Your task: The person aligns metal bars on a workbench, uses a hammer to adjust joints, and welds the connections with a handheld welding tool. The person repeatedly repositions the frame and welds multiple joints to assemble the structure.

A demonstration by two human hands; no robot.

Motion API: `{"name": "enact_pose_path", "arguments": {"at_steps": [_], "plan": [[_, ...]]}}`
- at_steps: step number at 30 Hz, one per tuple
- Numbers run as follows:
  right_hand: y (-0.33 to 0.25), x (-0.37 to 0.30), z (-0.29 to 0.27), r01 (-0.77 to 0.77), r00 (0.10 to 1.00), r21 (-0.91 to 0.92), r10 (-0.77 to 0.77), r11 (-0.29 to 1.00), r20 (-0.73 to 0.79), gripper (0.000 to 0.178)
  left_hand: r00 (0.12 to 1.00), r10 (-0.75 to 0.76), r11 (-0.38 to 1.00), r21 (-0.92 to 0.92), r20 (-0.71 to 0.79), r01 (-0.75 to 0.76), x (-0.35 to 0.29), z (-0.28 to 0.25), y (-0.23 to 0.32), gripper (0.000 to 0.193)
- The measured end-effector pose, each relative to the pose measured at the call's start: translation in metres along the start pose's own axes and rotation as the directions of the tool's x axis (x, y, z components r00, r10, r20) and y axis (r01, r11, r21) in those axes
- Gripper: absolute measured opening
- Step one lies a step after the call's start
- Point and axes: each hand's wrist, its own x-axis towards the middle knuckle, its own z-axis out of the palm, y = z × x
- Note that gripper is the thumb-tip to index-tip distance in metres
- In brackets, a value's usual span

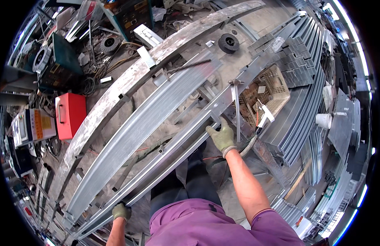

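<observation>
Metal channel (170, 160) in the grasp of both hands (121, 211) (222, 137), left fingertips out of sight

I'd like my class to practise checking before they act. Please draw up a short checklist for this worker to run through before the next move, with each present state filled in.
1. Left grip on the metal channel: ok, at the edge nearest the body.
2. Right grip on the channel: ok, near its far end.
3. Gloves on: ok, both sides.
4. Channel firmly supported underneath: cannot tell, its underside is hidden.
5. White tool by the beige crate secured: cannot tell.
6. Floor free of loose items: not ok, a black spool lies beyond the channel.
</observation>
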Motion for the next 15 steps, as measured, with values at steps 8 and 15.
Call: {"name": "enact_pose_path", "arguments": {"at_steps": [8,15], "plan": [[-0.019,-0.006,-0.013,-0.078,0.996,-0.011,0.078,0.997,0.030,0.089,0.890,0.161,0.871,-0.363,-0.427,-0.332,-0.027,-0.106,0.091,0.057],[0.002,-0.004,0.002,0.018,0.999,0.151,-0.012,0.988,-0.044,0.087,0.965,0.260,0.947,-0.185,-0.043,-0.264,0.029,-0.123,0.160,0.072]]}}
